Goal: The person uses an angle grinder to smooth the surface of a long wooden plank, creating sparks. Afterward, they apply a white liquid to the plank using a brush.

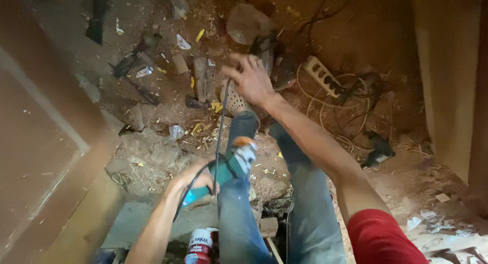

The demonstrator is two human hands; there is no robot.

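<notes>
My left hand [195,176] grips the teal body of a power tool [229,165], a handheld grinder with a grey and orange head, held just above my left knee. Its black cord [219,127] runs up from the tool to my right hand [250,81], which is stretched forward over the floor with the cord passing under its fingers. Whether the fingers pinch the cord is unclear. My legs in blue jeans [300,203] stand below, and a red sleeve [381,238] covers my right upper arm.
The dirt floor is littered with wood scraps, paper bits and stones. A white power strip [323,76] with tangled cables lies at the upper right. A red and white can [200,246] stands near my feet. A wooden panel [40,157] fills the left side.
</notes>
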